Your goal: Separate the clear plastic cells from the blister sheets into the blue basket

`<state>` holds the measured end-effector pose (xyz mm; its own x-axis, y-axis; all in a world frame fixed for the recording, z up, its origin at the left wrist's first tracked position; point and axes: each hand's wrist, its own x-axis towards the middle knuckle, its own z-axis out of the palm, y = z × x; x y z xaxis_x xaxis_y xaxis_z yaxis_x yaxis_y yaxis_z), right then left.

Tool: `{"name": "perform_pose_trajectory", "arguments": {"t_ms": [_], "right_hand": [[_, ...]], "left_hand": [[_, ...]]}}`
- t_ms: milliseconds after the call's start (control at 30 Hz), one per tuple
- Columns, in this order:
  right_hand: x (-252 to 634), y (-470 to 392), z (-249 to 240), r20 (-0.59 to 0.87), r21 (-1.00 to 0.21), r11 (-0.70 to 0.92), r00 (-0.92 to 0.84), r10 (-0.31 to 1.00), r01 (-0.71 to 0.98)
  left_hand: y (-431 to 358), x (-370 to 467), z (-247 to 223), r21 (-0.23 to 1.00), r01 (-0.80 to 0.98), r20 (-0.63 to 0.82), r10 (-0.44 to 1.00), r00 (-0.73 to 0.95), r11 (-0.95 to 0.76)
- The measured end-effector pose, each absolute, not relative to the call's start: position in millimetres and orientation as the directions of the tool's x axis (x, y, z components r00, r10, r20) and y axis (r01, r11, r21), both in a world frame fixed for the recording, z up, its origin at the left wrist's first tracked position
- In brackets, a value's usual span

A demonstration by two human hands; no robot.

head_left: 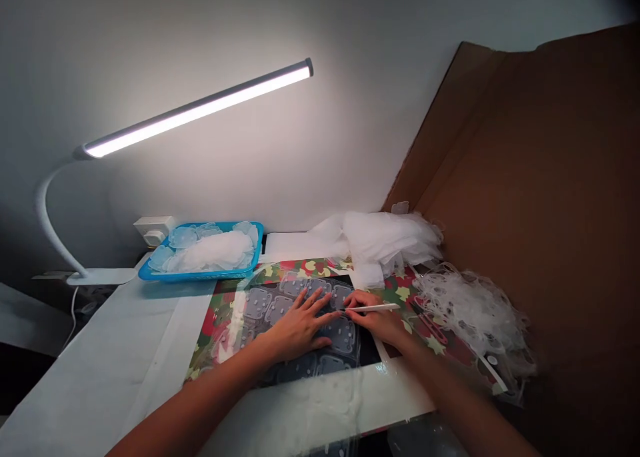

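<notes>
Cropped forearms [200,400], part-hidden sheet [344,337] under hands [297,330] [374,318], unclear-tipped white tool [375,307].

Blue basket [200,277], smooth plastic. Patterned sheet [300,303] of clear, glossy plastic. Tangled offcuts [475,317], translucent and shiny, plastic-looking. Piled white sheets [390,237], thin, soft-looking and matt. Tall panel [540,177] of brown, matt cardboard. Wall [350,144], smooth, painted-looking.

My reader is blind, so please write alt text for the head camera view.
Two bare hands work on a clear patterned sheet: the left hand lies spread on it, the right hand holds a white pen-like tool. Around them are a lit lamp, a blue tray and translucent scraps.
</notes>
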<state>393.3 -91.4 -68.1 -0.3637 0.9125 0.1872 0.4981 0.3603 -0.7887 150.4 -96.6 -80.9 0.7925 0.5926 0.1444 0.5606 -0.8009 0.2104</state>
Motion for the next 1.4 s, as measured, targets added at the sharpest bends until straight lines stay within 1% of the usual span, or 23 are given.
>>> {"name": "perform_pose_trajectory", "arguments": {"t_ms": [100,333,467,567,667,700,733,800,833,867,900,967,1000,1033,1067,1100,1133,1167,1200,1233,1333,1400], "right_hand": [[392,-92,-71,0.188,-0.784,0.365,-0.368,0.910,0.502],[391,-89,-74,0.151,-0.735,0.356,-0.373,0.916,0.577],[391,-92,-73,0.155,-0.723,0.389,-0.414,0.897,0.571],[386,-97,-79,0.209,-0.674,0.453,-0.437,0.875,0.584],[382,-97,-87,0.294,-0.541,0.550,-0.469,0.833,0.637],[385,-95,-88,0.330,-0.512,0.544,-0.432,0.839,0.665],[389,-93,-88,0.368,-0.510,0.497,-0.344,0.864,0.702],[405,-86,-84,0.412,-0.586,0.303,-0.045,0.910,0.752],[414,-83,-81,0.400,-0.643,0.200,0.102,0.911,0.739],[423,-81,-78,0.372,-0.699,0.123,0.212,0.903,0.705],[429,-81,-74,0.338,-0.745,0.084,0.265,0.903,0.662],[433,-86,-67,0.288,-0.816,0.105,0.243,0.926,0.568],[430,-91,-63,0.275,-0.841,0.133,0.204,0.939,0.524],[424,-98,-59,0.267,-0.859,0.157,0.165,0.949,0.487],[416,-104,-56,0.258,-0.870,0.177,0.119,0.959,0.461],[407,-109,-54,0.241,-0.877,0.191,0.060,0.969,0.440],[399,-113,-52,0.219,-0.885,0.198,0.000,0.976,0.421],[393,-114,-51,0.195,-0.897,0.197,-0.046,0.980,0.396],[388,-113,-51,0.169,-0.913,0.185,-0.075,0.983,0.364],[387,-109,-52,0.142,-0.933,0.161,-0.081,0.987,0.321],[394,-88,-59,0.025,-0.986,0.030,-0.031,0.999,0.164],[403,-74,-64,-0.070,-0.995,-0.065,-0.068,0.995,0.079]], "left_hand": [[-95,149,-88,0.220,0.563,0.133,0.596,0.792,-0.797],[-96,147,-92,0.228,0.571,0.116,0.605,0.788,-0.788],[-97,147,-92,0.238,0.567,0.139,0.605,0.784,-0.789],[-98,147,-94,0.239,0.563,0.156,0.604,0.782,-0.791],[-99,148,-96,0.251,0.561,0.166,0.606,0.778,-0.789],[-99,148,-96,0.259,0.563,0.167,0.610,0.774,-0.785],[-100,147,-95,0.267,0.566,0.165,0.616,0.770,-0.780],[-102,146,-93,0.292,0.570,0.156,0.626,0.764,-0.768],[-102,145,-92,0.312,0.566,0.148,0.628,0.764,-0.763],[-102,145,-90,0.341,0.559,0.141,0.629,0.764,-0.756],[-101,146,-88,0.379,0.553,0.140,0.637,0.758,-0.741],[-93,150,-84,0.501,0.547,0.166,0.695,0.700,-0.671],[-87,155,-82,0.591,0.540,0.170,0.746,0.643,-0.600],[-79,161,-80,0.701,0.520,0.135,0.807,0.575,-0.488],[-70,168,-78,0.804,0.484,0.057,0.856,0.515,-0.345],[-61,176,-77,0.877,0.439,-0.045,0.877,0.478,-0.194],[-53,184,-76,0.914,0.401,-0.146,0.871,0.470,-0.063],[-45,192,-76,0.925,0.378,-0.221,0.850,0.478,0.028],[-39,198,-77,0.927,0.369,-0.257,0.834,0.489,0.070],[-36,204,-78,0.927,0.368,-0.259,0.829,0.497,0.069],[-37,211,-83,0.928,0.374,-0.192,0.854,0.483,-0.003],[-43,210,-85,0.921,0.382,-0.123,0.876,0.466,-0.074]]}}
